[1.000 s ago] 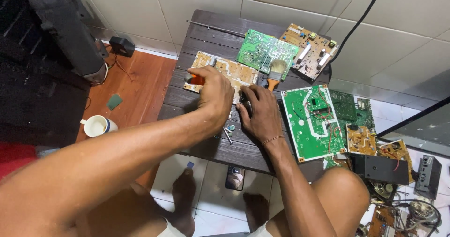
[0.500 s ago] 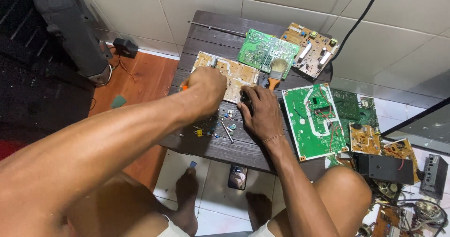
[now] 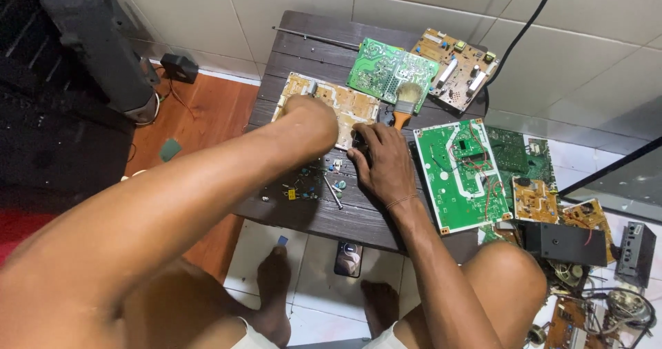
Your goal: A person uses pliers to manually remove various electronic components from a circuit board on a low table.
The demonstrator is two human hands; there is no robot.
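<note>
Two hands: both low over a dark slatted table [image 3: 314, 218];
Left hand [image 3: 312, 118]: curled shut over the tan circuit board [image 3: 355, 107], pressing its near edge; what it clasps, I cannot tell;
Small parts [image 3: 314, 183]: loose components and a metal rod [image 3: 332, 192], just below that fist;
Right hand [image 3: 386, 163]: fingers bent, touching the tan board's right corner; whether it grips anything, I cannot tell;
Brush [image 3: 405, 101]: just above the right hand;
Green board [image 3: 463, 173]: right of the right hand, flat.
</note>
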